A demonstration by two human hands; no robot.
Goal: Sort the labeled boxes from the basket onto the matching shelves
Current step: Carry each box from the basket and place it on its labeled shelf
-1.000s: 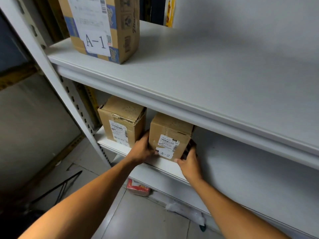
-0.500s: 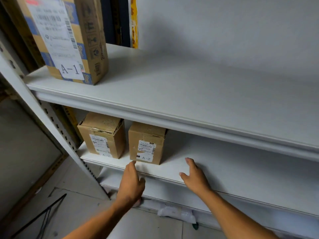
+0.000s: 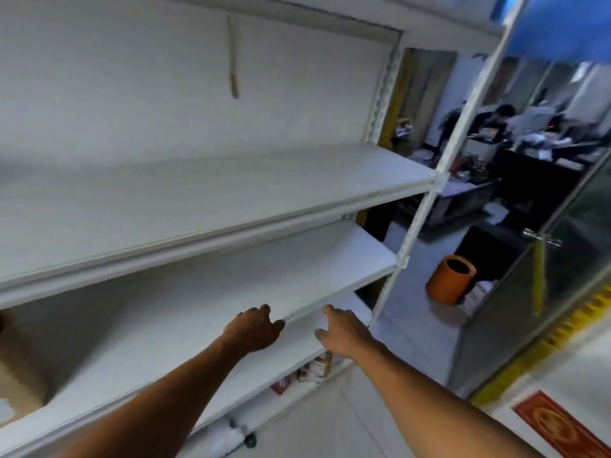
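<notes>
Both of my hands are empty in front of the white shelving unit. My left hand [image 3: 254,328] hangs with loosely curled fingers over the front edge of the lower shelf [image 3: 198,312]. My right hand [image 3: 344,328] is spread and relaxed just right of it, near the shelf's right end. At the far left edge, a brown cardboard box [image 3: 16,371] sits on that lower shelf, mostly cut off, its label unreadable. The upper shelf [image 3: 198,200] carries nothing in the part I see. No basket is in view.
A white upright post [image 3: 426,206] marks the unit's right end. Beyond it an orange bin [image 3: 451,279] stands on the floor, with a glass door [image 3: 562,246] and desks with people behind. Packets [image 3: 314,368] lie under the lowest shelf. A red mat [image 3: 562,428] lies at lower right.
My view has swung right, away from the A-1 and A-2 boxes. Both hands let go of the A-2 box, left on the shelf, and moved right along the shelf, empty.
</notes>
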